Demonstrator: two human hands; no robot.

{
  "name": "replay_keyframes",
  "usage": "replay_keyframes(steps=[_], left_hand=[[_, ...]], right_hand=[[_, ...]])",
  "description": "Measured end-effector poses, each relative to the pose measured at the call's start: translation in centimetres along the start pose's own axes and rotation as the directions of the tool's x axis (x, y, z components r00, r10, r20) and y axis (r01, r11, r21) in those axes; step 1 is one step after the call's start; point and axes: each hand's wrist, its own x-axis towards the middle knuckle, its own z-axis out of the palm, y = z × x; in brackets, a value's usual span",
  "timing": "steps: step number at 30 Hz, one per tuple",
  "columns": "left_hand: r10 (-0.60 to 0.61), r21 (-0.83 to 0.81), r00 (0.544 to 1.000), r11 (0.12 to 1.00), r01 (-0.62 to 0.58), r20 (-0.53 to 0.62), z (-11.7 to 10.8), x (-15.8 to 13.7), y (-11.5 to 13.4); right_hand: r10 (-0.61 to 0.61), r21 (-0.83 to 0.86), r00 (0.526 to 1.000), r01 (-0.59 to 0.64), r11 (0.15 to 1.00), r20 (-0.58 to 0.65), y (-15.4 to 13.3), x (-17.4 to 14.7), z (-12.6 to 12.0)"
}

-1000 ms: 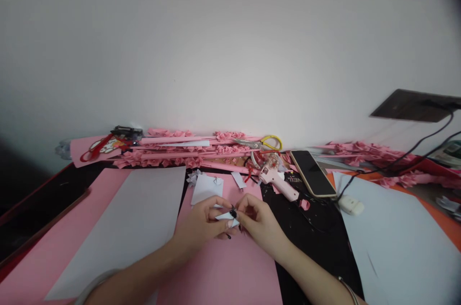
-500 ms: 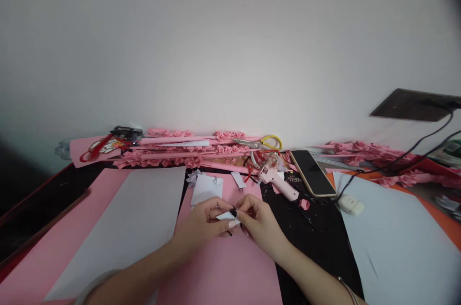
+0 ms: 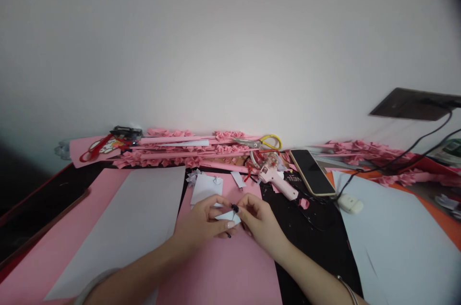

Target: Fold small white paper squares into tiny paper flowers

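A small folded piece of white paper (image 3: pixel 226 217) is held up between my two hands over a pink sheet (image 3: pixel 223 271). My left hand (image 3: pixel 207 221) is closed on its left side, thumb laid across the front. At the paper's right corner, my right hand (image 3: pixel 254 216) pinches with thumb and forefinger; its dark-nailed thumb touches the top edge. Just behind the hands lie a stack of white paper squares (image 3: pixel 207 189) and a narrow white paper strip (image 3: pixel 237 179). The fingers behind the paper are partly hidden.
A pink glue gun (image 3: pixel 279 182) and a phone (image 3: pixel 312 173) lie to the right, with black cables (image 3: pixel 347 184) and a white adapter (image 3: pixel 350 203). Yellow-handled scissors (image 3: pixel 270 142) rest on pink paper-flower stems (image 3: pixel 173 155) along the wall. Large white sheets (image 3: pixel 133 228) lie on both sides.
My right thumb has shifted slightly at the paper's corner, and the folded paper has tilted so more of its white face shows. Both hands stay in nearly the same place.
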Motion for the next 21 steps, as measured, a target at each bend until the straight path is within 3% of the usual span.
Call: replay_keyframes(steps=[15, 21], left_hand=[[0.002, -0.025, 0.996, 1.0, -0.004, -0.093, 0.11, -0.17, 0.59], [0.019, -0.04, 0.993, 0.999, -0.024, -0.119, 0.25, -0.2, 0.51]], right_hand=[[-0.003, 0.194, 0.999, -0.005, 0.981, 0.041, -0.04, 0.23, -0.37], [0.005, 0.19, 1.0, -0.009, 0.982, 0.024, -0.37, 0.19, -0.45]])
